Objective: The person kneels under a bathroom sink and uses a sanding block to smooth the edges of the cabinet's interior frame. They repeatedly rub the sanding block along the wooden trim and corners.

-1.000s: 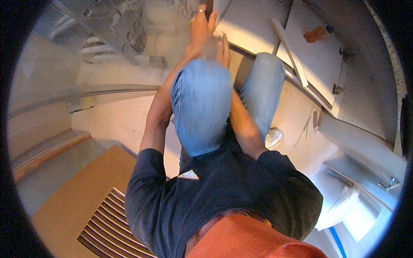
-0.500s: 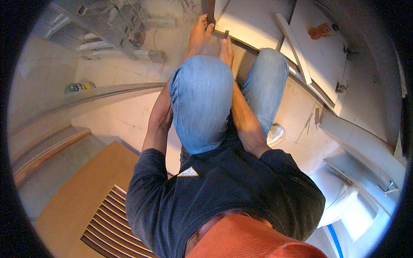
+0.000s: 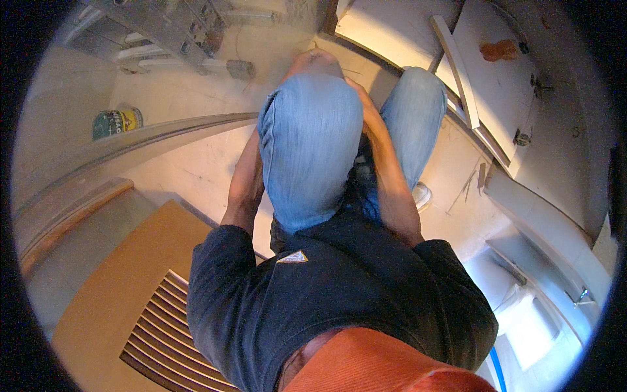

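Observation:
My left hand [image 3: 316,63] shows blurred just beyond my raised knee, over the pale floor. Its fingers are smeared, so I cannot tell what they hold, if anything. My right hand [image 3: 362,101] is tucked against the right side of the same knee, its fingers mostly hidden behind the denim. Close beyond both hands runs the dark edge [image 3: 369,49] of a white cabinet-like panel [image 3: 392,26]. A narrow white strip [image 3: 455,72] lies slanted across the panel, right of my other knee.
A ladder [image 3: 163,29] lies at the far left, with a green and yellow can [image 3: 117,123] nearer. A brown board [image 3: 124,261] with a slatted section [image 3: 173,333] is at lower left. An orange-brown object [image 3: 499,50] and metal hinges [image 3: 521,137] show at upper right.
Both hands have drawn back from the panel's dark edge toward my knee. The left hand has come away from the corner, and the right hand has slipped partly behind the knee.

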A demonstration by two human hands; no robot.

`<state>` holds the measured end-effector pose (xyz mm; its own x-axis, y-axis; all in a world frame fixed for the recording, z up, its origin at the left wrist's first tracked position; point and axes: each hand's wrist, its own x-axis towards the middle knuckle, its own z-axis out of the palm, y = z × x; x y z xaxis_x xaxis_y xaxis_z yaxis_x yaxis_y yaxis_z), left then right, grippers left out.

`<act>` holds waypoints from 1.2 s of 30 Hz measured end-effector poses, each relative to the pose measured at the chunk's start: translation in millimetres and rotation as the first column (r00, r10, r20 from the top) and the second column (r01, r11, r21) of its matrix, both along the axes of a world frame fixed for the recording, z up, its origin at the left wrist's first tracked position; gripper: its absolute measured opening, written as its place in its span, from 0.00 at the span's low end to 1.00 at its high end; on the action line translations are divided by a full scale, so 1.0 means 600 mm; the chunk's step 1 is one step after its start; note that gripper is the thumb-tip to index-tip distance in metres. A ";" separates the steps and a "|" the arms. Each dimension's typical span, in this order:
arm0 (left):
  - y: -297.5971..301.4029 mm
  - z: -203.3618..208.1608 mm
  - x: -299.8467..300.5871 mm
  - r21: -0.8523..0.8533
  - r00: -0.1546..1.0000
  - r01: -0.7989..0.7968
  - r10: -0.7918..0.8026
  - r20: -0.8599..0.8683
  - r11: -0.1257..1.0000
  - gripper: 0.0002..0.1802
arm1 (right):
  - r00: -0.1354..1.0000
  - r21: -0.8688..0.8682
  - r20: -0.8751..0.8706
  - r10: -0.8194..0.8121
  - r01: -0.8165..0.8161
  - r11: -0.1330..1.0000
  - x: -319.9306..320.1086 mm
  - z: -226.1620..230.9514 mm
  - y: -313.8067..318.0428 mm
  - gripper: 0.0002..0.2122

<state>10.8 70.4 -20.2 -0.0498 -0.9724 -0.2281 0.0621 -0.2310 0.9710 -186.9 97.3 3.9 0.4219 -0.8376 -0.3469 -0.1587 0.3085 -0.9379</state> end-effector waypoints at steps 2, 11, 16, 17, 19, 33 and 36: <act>0.011 -0.001 0.004 -0.156 0.996 -0.057 0.067 0.057 0.986 0.14 | 1.000 0.093 0.022 -0.008 0.006 0.996 -0.009 0.011 0.005 0.16; 0.101 0.066 -0.017 -0.291 0.902 0.040 0.091 0.422 0.956 0.15 | 0.993 0.173 0.100 -0.067 0.049 0.984 -0.016 0.086 0.025 0.16; 0.108 0.072 -0.017 -0.290 0.899 0.053 0.080 0.430 0.956 0.17 | 0.994 -0.021 -0.090 0.070 -0.072 0.997 -0.010 0.097 0.010 0.20; 0.108 0.071 -0.016 -0.288 0.901 0.053 0.079 0.427 0.956 0.17 | 0.998 0.172 0.055 -0.041 0.031 0.985 -0.022 0.105 0.013 0.21; 0.108 0.066 -0.016 -0.270 0.910 0.045 0.072 0.408 0.962 0.17 | 0.897 0.547 0.307 -0.318 0.108 0.830 -0.056 0.125 0.026 0.23; 0.033 0.028 -0.039 0.180 0.857 -0.213 0.272 -0.437 0.960 0.21 | 0.973 -0.237 -0.213 -0.094 0.042 0.971 -0.032 0.093 0.071 0.26; 0.050 0.021 -0.086 -0.512 0.856 -0.330 0.480 0.192 0.793 0.23 | 0.972 -0.133 -0.178 -0.156 0.133 0.982 0.021 0.078 0.063 0.27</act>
